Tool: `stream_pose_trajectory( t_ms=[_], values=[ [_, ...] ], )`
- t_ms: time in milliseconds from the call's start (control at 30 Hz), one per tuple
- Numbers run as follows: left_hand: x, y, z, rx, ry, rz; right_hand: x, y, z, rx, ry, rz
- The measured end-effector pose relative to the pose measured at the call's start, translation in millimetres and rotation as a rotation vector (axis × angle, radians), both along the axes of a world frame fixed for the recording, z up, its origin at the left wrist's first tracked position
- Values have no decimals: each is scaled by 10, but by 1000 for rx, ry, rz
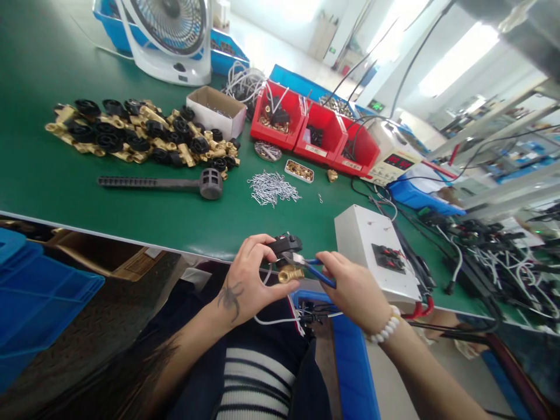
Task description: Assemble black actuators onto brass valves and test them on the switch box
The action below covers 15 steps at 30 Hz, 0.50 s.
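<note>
My left hand holds a black-and-brass part at the bench's front edge. Its round black piece is on top and a brass fitting shows below, between thumb and fingers. In my right hand are pliers with blue handles; their metal jaws touch the part between the black piece and the brass. Beyond the hands lies a pile of small silver clips on the green bench. A single clip lies to its right.
Brass-and-black parts are heaped at the left, behind a black mallet. Red bins stand at the back, with a small tray of brass pieces before them. A grey box stands right of my hands; a fan is back left.
</note>
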<state>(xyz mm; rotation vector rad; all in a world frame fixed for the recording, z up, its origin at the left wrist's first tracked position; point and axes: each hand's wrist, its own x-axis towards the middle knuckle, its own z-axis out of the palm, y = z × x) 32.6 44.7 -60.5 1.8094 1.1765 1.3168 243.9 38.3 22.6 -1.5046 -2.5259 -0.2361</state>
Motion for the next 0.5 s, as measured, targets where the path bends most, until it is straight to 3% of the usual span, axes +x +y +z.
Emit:
stream_pose_trajectory(
  t_ms=[67,167,233,333,367,500],
  values=[
    [4,2,7,-3,2,1,14,14,23,56,56,-19],
    [11,5,12,-8,-5,0,39,11,32,300,324,-99],
    [14,7,9,-5,-8,3,38,11,-11,262,290,-84],
    [13,9,3,-6,-6,12,20,21,-70,6,41,0],
    [11,9,3,-10,-4,14,15,23,-70,-13,20,7],
    [3,12,14,-24,4,-2,14,6,-22,224,289,-105]
  ],
)
